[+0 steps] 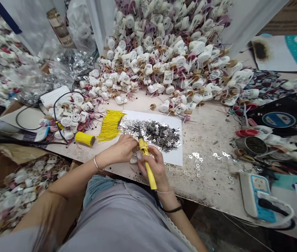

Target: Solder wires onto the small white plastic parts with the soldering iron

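Gripping a yellow soldering iron (145, 158) in the right hand (155, 168), fingers closed round the handle, tip angled up and forward over the work. Left hand (123, 148) curled narrow on a small white plastic part (134, 158), mostly hidden by the fingers; probably like those in the big heap, though the view is poor here. The hands nearly touch, with the iron's tip just beside the left knuckles. Part looks light and rather brittle, best held by its body; iron best taken by the yellow handle, well back from the tip. Beyond the hands, a white paper sheet (174, 156) carries a bundle of yellow wires (111, 125) and a spread of metal terminals (152, 134), which look thin, light and easily scattered. Loose terminals (197, 158) lie on the worn tabletop (211, 140) to the right of the sheet. A yellow roll (84, 138) lies left of the wires. A large heap of white plastic parts (161, 52) with coloured leads rises behind. A blue power strip (254, 197) sits near the front right edge.
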Motion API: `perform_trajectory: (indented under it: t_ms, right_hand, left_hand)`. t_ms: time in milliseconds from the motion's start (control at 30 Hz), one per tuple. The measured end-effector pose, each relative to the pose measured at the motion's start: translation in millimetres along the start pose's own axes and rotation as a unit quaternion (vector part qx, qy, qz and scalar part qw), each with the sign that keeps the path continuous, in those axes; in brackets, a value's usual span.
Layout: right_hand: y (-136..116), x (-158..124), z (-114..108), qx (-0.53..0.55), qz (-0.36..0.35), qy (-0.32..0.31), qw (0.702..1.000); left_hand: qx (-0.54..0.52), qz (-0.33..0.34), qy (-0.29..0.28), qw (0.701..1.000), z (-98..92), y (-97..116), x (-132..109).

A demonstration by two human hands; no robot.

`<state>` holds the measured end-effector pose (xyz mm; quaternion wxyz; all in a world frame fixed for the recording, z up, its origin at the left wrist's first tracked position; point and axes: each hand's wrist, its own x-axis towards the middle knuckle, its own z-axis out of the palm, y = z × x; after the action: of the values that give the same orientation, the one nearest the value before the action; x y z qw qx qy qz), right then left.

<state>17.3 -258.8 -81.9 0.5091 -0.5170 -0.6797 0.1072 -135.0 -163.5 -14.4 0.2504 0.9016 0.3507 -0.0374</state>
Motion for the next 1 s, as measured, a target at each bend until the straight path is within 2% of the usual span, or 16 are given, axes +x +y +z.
perform_trajectory:
  t_ms: [133, 233, 300, 367, 433, 500, 567, 667, 733, 767, 800, 833, 867, 933, 1000]
  right_hand:
    - [1.3, -0.8, 4.5, -0.009, 0.036, 0.033, 0.999]
    - [-3.3, -1.7, 0.0, 0.026, 0.15, 0.11, 0.982]
    - [-9.3, 1.1, -1.4, 0.07, 0.241, 0.163, 0.954]
    - [-15.5, 6.4, 0.5, 0.103, 0.288, 0.195, 0.932]
    - [-20.0, 12.6, 5.0, 0.115, 0.291, 0.213, 0.926]
    - [-21.5, 17.7, 9.6, 0.112, 0.275, 0.218, 0.93]
    - [-19.5, 20.5, 12.2, 0.097, 0.256, 0.205, 0.94]
    - [-10.0, 20.5, 11.4, 0.063, 0.202, 0.173, 0.962]
    - [0.2, 18.0, 9.5, 0.031, 0.133, 0.148, 0.979]
    - [6.2, 15.9, 8.7, 0.017, 0.094, 0.131, 0.987]
    - [12.5, 13.2, 8.3, 0.008, 0.059, 0.107, 0.992]
    - [19.0, 9.8, 8.1, 0.006, 0.029, 0.075, 0.997]
    - [25.4, 5.8, 8.2, 0.013, 0.006, 0.037, 0.999]
    - [36.4, -2.8, 8.1, 0.031, -0.017, -0.036, 0.999]
    - [42.6, -10.0, 6.3, 0.037, -0.018, -0.068, 0.997]
  left_hand:
    - [-0.05, 0.004, 0.011, 0.999, 6.9, 0.8, -13.4]
    - [-0.138, 0.015, 0.044, 0.989, 13.9, -0.5, -20.4]
    - [-0.252, -0.011, 0.062, 0.966, 21.4, -2.0, -22.0]
    - [-0.394, -0.054, 0.083, 0.914, 30.7, -1.8, -21.6]
    - [-0.516, -0.083, 0.102, 0.847, 40.6, 1.2, -20.3]
    - [-0.62, -0.103, 0.115, 0.769, 49.7, 6.0, -19.2]
    - [-0.717, -0.133, 0.104, 0.677, 56.5, 9.8, -18.9]
    - [-0.818, -0.167, 0.031, 0.549, 60.2, 8.0, -21.2]
    - [-0.846, -0.182, -0.041, 0.5, 58.3, 1.3, -24.1]
    - [-0.846, -0.195, -0.071, 0.492, 56.2, -3.2, -25.6]
    - [-0.835, -0.212, -0.09, 0.499, 53.3, -8.2, -27.3]
    - [-0.814, -0.233, -0.101, 0.522, 49.7, -13.2, -29.2]
    - [-0.782, -0.255, -0.107, 0.558, 45.4, -18.3, -31.3]
    - [-0.686, -0.294, -0.109, 0.656, 35.5, -27.5, -37.1]
    - [-0.543, -0.307, -0.067, 0.779, 25.6, -33.8, -44.9]
